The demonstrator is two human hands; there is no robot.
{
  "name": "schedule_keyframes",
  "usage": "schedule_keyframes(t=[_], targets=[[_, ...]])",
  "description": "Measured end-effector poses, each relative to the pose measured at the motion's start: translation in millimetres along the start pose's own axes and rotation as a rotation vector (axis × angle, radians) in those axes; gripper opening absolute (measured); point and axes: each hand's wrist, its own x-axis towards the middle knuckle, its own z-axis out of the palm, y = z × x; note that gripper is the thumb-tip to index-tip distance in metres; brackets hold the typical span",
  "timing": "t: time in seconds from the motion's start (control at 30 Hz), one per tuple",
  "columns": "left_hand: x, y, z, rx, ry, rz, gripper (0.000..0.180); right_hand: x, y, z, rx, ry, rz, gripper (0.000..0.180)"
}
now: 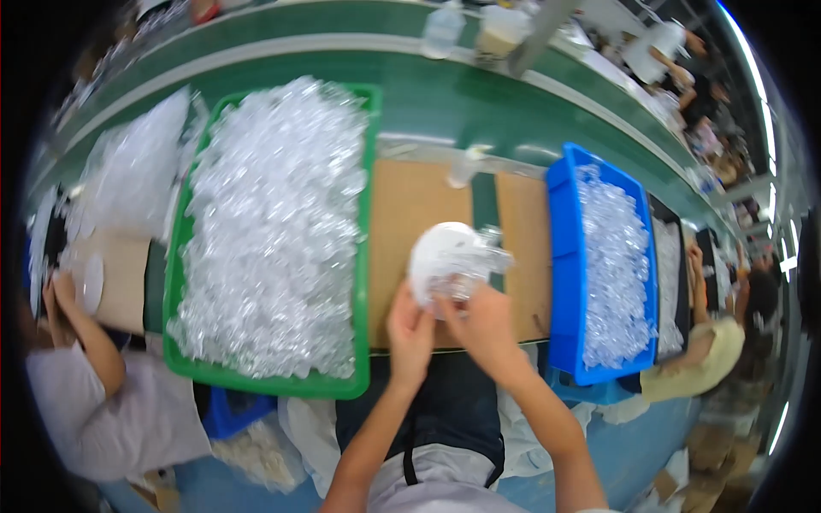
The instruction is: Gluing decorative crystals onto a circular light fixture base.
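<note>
A round white dish (434, 243) is held over the brown work board, just in front of me. My left hand (410, 332) grips its near left edge, thumb and fingers closed. At its near right side my right hand (484, 321) is closed in a pinch on a clear plastic piece (464, 263). Shiny clear plastic covers part of the dish and sticks out past its right rim. Glare and blur hide the exact shape of the plastic and where my right fingertips touch it.
A green tray (374, 214) heaped with clear plastic pieces stands left; a blue bin (562, 256) of similar pieces stands right. Beyond the brown board (419, 192) is a small translucent bottle (467, 167). Co-workers sit on both sides. Clear bags (141, 162) lie far left.
</note>
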Motion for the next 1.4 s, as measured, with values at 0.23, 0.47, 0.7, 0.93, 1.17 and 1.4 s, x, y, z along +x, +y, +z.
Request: schedule_keyframes(t=[0.23, 0.47, 0.7, 0.93, 1.17, 1.4], targets=[[-17.8, 11.6, 3.4, 1.134, 0.022, 0.387, 0.054, 19.8, 8.2, 24.2, -0.011, -0.057, 0.051, 0.041], [-29.7, 10.1, -14.6, 1.246, -0.169, 0.379, 0.053, 8.7, 8.8, -45.6, -0.145, -0.182, 0.123, 0.047], [-31.0, 7.9, -10.8, 1.299, -0.209, 0.432, 0.046, 88.7, 136.6, -153.2, -0.756, 0.219, 0.166, 0.031], [-31.5, 9.4, -14.8, 1.245, -0.163, 0.492, 0.038, 70.5, 131.6, -180.7, -0.405, 0.101, 0.146, 0.025], [-26.7, 14.1, -10.4, 1.099, 0.001, 0.550, 0.025, -9.0, 28.1, -46.3, 0.460, 0.290, 0.426, 0.019], [-9.4, 13.7, -1.7, 1.209, -0.036, 0.706, 0.031, -10.5, 46.8, 10.2, 0.630, 0.235, 0.445, 0.018]])
